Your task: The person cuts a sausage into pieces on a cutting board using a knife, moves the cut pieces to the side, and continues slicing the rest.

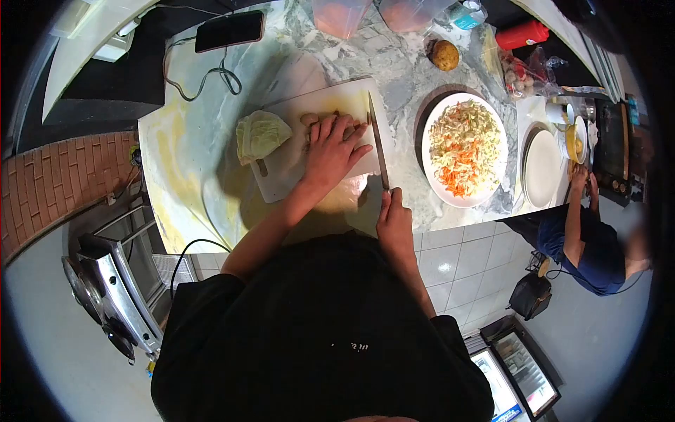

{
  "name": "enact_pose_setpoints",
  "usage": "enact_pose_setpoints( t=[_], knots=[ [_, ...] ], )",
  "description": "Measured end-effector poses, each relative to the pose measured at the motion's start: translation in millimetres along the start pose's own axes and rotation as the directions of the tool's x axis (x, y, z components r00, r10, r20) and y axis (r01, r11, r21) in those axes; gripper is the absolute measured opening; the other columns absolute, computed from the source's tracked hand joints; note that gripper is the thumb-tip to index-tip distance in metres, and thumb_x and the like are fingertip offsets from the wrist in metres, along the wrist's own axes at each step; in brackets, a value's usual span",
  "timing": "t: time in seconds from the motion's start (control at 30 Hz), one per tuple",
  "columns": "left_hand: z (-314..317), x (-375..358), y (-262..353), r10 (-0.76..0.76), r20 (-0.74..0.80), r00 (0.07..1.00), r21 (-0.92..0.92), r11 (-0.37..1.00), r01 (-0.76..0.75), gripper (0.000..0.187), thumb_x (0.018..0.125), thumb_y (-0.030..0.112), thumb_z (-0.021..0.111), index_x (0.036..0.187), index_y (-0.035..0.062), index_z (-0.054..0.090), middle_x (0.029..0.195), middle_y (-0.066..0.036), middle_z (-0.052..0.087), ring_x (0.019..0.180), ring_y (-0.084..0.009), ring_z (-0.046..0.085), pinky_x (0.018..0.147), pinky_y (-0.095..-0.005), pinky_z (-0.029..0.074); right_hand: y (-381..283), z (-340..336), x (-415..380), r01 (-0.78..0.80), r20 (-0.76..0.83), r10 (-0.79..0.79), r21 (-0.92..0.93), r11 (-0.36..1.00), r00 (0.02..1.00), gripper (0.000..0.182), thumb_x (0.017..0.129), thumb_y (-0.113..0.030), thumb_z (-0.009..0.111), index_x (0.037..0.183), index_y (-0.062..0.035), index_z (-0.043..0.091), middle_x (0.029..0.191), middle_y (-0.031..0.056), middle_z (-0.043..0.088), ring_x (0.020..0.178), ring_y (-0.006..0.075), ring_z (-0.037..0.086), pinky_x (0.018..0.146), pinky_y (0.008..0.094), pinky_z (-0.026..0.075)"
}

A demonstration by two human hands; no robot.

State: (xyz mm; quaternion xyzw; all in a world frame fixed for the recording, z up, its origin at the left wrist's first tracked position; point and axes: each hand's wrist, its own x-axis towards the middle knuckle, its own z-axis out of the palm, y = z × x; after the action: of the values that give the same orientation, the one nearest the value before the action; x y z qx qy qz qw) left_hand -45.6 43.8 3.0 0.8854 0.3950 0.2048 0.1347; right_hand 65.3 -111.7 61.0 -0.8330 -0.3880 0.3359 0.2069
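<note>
On the white cutting board [281, 184] my left hand [329, 156] lies with its fingers apart over small brownish pieces [309, 119], partly hiding them. My right hand [395, 219] is wrapped round the handle of a long knife [379, 144]. The blade points away from me along the board's right side, just right of my left fingertips. A piece of cabbage [261, 136] rests at the board's left edge. To the right of the knife stands a white oval plate [497, 172] of shredded cabbage and carrot.
A phone [229, 32] with a cable lies at the back left. A potato [444, 55], plastic containers [340, 15] and a red bottle [522, 34] are at the back. Another person [587, 243] works at the far right beside an empty-looking plate [541, 169].
</note>
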Motion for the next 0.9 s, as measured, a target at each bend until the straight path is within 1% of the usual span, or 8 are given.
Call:
enact_pose_setpoints(
  t=[0.13, 0.2, 0.47, 0.6, 0.73, 0.8, 0.9],
  knots=[
    [0.6, -0.1, -0.1, 0.007, 0.001, 1.000, -0.009, 1.000, -0.007, 0.045, 0.089, 0.046, 0.064, 0.127, 0.0213, 0.067, 0.125, -0.005, 0.054, 0.121, -0.0289, 0.046, 0.100, -0.0472, 0.034, -1.5, 0.0, -1.1, 0.016, -0.025, -0.016, 0.000, 1.000, 1.000, 0.021, 0.106, -0.024, 0.042, 0.103, -0.0030, 0.043, 0.064, 0.0322, 0.058, 0.067, 0.0553, 0.058, 0.053, 0.0627, 0.039],
    [0.4, 0.3, 0.4, 0.008, -0.005, 1.000, -0.008, 1.000, -0.008, 0.045, 0.089, 0.046, 0.064, 0.127, 0.0217, 0.067, 0.125, -0.005, 0.054, 0.121, -0.0288, 0.046, 0.100, -0.0472, 0.034, -0.4, 1.1, -0.7, -0.001, 0.003, 0.001, -0.006, 1.000, 1.000, 0.022, 0.106, -0.024, 0.043, 0.103, -0.0028, 0.043, 0.064, 0.0323, 0.058, 0.067, 0.0552, 0.059, 0.053, 0.0628, 0.039],
    [-1.6, 1.1, 0.4, 0.003, 0.035, 0.999, -0.004, 1.000, -0.003, 0.045, 0.090, 0.047, 0.063, 0.128, 0.0232, 0.067, 0.126, -0.006, 0.054, 0.121, -0.0294, 0.046, 0.100, -0.0465, 0.034, -1.5, -0.6, -1.4, -0.020, 0.002, 0.020, -0.009, 1.000, 1.000, 0.022, 0.106, -0.025, 0.043, 0.103, -0.0031, 0.043, 0.065, 0.0324, 0.059, 0.068, 0.0555, 0.059, 0.054, 0.0634, 0.041],
    [-0.1, 0.7, 0.0, 0.009, 0.004, 1.000, 0.004, 1.000, -0.009, 0.044, 0.090, 0.046, 0.063, 0.128, 0.0234, 0.067, 0.126, -0.006, 0.054, 0.121, -0.0292, 0.046, 0.100, -0.0466, 0.035, -2.6, -2.3, -0.9, -0.036, 0.031, 0.037, -0.013, 0.999, 0.999, 0.023, 0.106, -0.026, 0.042, 0.103, -0.0033, 0.042, 0.067, 0.0333, 0.059, 0.069, 0.0561, 0.059, 0.055, 0.0642, 0.042],
    [-0.7, 1.3, 0.1, -0.004, 0.008, 1.000, -0.010, 1.000, 0.004, 0.047, 0.089, 0.047, 0.064, 0.129, 0.0214, 0.066, 0.125, -0.006, 0.054, 0.120, -0.0288, 0.047, 0.100, -0.0466, 0.035, -1.5, 0.8, -0.4, -0.017, 0.015, 0.018, -0.042, 0.999, 1.000, 0.023, 0.106, -0.026, 0.042, 0.104, -0.0036, 0.041, 0.068, 0.0337, 0.060, 0.070, 0.0561, 0.059, 0.055, 0.0646, 0.042],
    [-0.1, 1.6, 0.1, -0.021, 0.010, 1.000, -0.029, 0.999, 0.021, 0.048, 0.088, 0.047, 0.065, 0.129, 0.0202, 0.065, 0.124, -0.006, 0.055, 0.120, -0.0286, 0.047, 0.099, -0.0465, 0.035, -2.7, 1.2, 0.6, -0.044, 0.065, 0.046, -0.044, 0.998, 0.997, 0.023, 0.106, -0.026, 0.041, 0.106, -0.0038, 0.039, 0.069, 0.0334, 0.061, 0.071, 0.0563, 0.059, 0.056, 0.0648, 0.042],
    [-0.2, 1.7, -1.6, -0.022, -0.011, 1.000, -0.040, 0.999, 0.022, 0.050, 0.088, 0.046, 0.066, 0.129, 0.0181, 0.064, 0.123, -0.005, 0.055, 0.118, -0.0285, 0.048, 0.099, -0.0463, 0.036, -0.5, 7.5, 1.3, -0.031, 0.061, 0.032, -0.020, 0.999, 0.998, 0.022, 0.106, -0.026, 0.041, 0.106, -0.0042, 0.038, 0.071, 0.0336, 0.061, 0.071, 0.0562, 0.060, 0.057, 0.0644, 0.043]
  ],
)
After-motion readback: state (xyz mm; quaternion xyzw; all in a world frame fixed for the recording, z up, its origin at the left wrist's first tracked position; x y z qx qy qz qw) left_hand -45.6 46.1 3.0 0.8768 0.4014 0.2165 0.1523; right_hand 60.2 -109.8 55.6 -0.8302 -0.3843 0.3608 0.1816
